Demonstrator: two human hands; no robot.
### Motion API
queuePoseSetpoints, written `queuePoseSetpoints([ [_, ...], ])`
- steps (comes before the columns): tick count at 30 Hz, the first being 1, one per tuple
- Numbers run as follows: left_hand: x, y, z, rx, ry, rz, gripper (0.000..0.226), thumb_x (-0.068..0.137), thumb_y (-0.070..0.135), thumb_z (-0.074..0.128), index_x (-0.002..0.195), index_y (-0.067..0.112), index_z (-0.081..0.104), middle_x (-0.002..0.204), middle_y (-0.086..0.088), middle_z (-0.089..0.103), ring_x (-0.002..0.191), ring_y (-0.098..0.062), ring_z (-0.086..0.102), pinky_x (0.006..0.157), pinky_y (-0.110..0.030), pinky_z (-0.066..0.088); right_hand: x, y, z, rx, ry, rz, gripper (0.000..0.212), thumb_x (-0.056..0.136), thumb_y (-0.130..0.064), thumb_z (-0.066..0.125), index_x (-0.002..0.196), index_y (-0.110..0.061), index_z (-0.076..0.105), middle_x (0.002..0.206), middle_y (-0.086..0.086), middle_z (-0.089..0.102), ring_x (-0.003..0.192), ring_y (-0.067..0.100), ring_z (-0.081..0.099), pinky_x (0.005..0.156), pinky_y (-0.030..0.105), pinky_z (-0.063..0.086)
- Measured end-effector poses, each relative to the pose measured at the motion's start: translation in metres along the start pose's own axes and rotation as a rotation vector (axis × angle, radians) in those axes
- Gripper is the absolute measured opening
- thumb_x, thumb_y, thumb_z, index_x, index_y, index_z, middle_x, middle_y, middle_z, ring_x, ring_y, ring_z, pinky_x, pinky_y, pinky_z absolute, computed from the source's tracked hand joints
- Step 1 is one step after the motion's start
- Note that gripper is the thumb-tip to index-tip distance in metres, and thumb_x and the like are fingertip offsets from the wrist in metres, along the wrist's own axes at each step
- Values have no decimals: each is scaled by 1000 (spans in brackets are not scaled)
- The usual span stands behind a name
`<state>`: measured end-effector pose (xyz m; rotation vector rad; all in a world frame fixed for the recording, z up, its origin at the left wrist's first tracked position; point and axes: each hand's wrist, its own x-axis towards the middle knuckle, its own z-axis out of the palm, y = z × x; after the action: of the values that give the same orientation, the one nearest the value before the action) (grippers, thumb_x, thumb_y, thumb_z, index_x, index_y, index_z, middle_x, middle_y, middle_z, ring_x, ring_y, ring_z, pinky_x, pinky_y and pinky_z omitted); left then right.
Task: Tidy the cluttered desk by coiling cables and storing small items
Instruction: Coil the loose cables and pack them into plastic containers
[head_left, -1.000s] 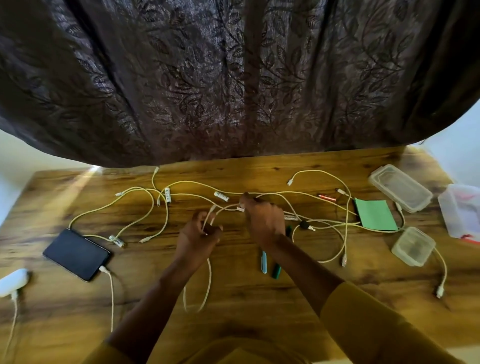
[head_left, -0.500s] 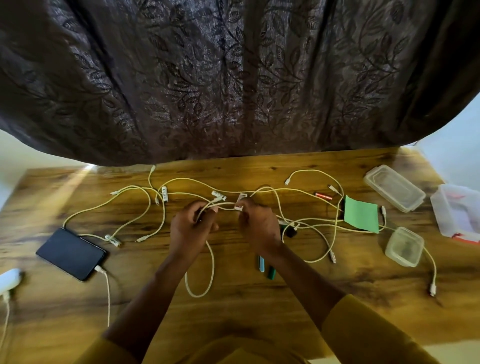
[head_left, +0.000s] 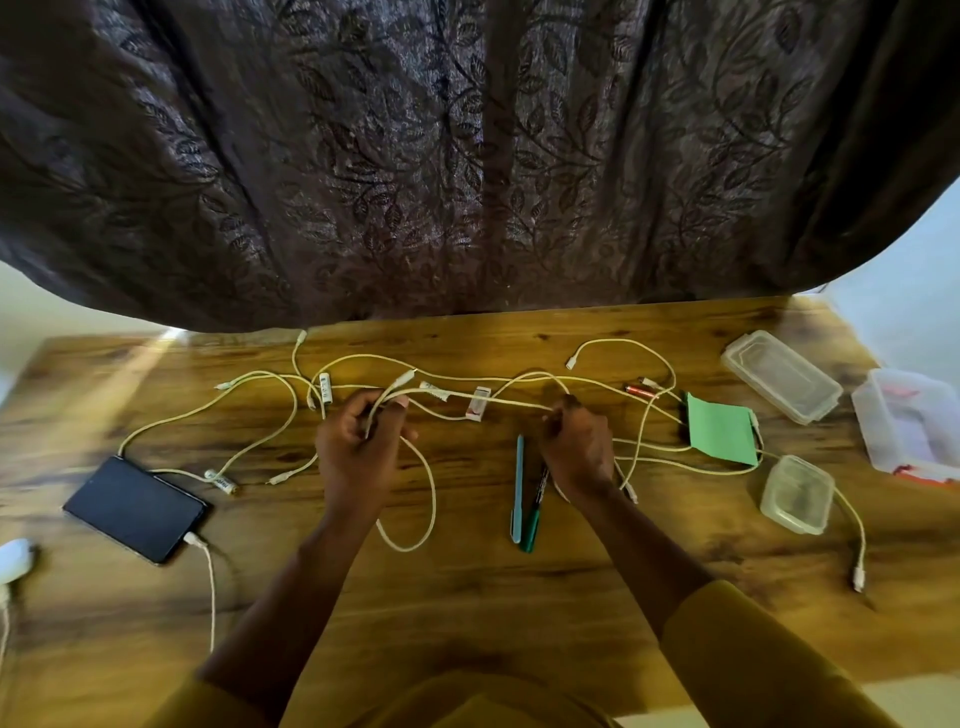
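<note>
Several white cables lie tangled across the wooden desk (head_left: 467, 587). My left hand (head_left: 358, 447) grips one white cable (head_left: 498, 401), whose loop hangs below the hand toward me. My right hand (head_left: 579, 447) pinches the same cable farther right, and the stretch between the hands is pulled nearly straight above the desk. Small batteries (head_left: 325, 388) and a white and red eraser (head_left: 478, 404) lie among the cables behind my hands. A blue pen (head_left: 518, 488) and a green marker (head_left: 535, 512) rest just left of my right wrist.
A black phone (head_left: 132, 508) with a cable plugged in lies at the left, a white charger (head_left: 13, 558) beyond it. A green paper pad (head_left: 719, 428), two clear lidded boxes (head_left: 782, 375) (head_left: 795, 493) and an open tub (head_left: 906, 421) are at the right. A dark curtain (head_left: 467, 156) hangs behind.
My hands have moved apart, the right one going rightward, drawing the cable taut between them. The pens that were under my right wrist now lie exposed.
</note>
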<state>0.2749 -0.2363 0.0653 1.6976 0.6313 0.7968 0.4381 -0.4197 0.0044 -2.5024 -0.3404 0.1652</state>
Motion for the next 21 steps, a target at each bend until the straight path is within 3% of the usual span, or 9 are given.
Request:
queuePoseSetpoints([
  [2, 2, -1, -2, -40, 57, -6, 7, 101, 10, 65, 97, 9, 72, 68, -2, 72, 56, -12, 67, 53, -24, 49, -1, 6, -4, 8, 17, 0, 14, 105, -25, 54, 96, -20, 64, 80, -4, 66, 66, 8, 62, 52, 25, 47],
  [4, 6, -2, -5, -92, 109, -15, 9, 101, 9, 64, 96, 11, 71, 65, -2, 72, 50, -12, 60, 50, -21, 44, -2, 9, -8, 57, 29, 6, 13, 104, -23, 56, 95, -22, 65, 84, -2, 70, 72, 12, 66, 60, 35, 57],
  [8, 11, -3, -10, -167, 173, -38, 10, 101, 8, 63, 94, 5, 71, 63, -3, 70, 39, -2, 37, 41, -19, 29, -4, 12, -14, 25, 52, -13, 11, 101, -20, 59, 105, -16, 69, 95, 3, 71, 82, 18, 64, 68, 30, 47],
  [11, 12, -2, -12, -209, 189, -20, 16, 101, 12, 63, 87, 14, 70, 69, -15, 68, 41, -4, 39, 42, -19, 29, -2, 13, -15, 9, 50, -47, 15, 103, -19, 57, 113, -14, 68, 102, 6, 73, 93, 24, 69, 72, 35, 53],
  [14, 12, -2, -13, -240, 221, -11, 24, 101, 20, 64, 78, 25, 71, 71, -21, 67, 49, -22, 40, 49, -24, 30, 1, 13, -13, 0, 60, -60, 22, 104, -24, 54, 123, -19, 64, 104, 3, 72, 96, 23, 69, 77, 43, 60],
  [18, 10, 1, -18, -284, 241, -11, 25, 99, 21, 64, 77, 29, 72, 67, -10, 68, 54, -22, 43, 54, -26, 34, 4, 7, -15, -38, 81, -37, 28, 107, -39, 48, 130, -29, 61, 103, -3, 71, 95, 19, 68, 76, 39, 58],
  [21, 2, 5, -17, -232, 143, 22, 23, 102, 14, 60, 86, 24, 72, 64, -7, 68, 48, -15, 46, 50, -23, 36, 7, -3, -15, 64, 72, -49, 30, 106, -41, 47, 128, -28, 64, 100, -4, 73, 87, 14, 68, 71, 36, 59],
])
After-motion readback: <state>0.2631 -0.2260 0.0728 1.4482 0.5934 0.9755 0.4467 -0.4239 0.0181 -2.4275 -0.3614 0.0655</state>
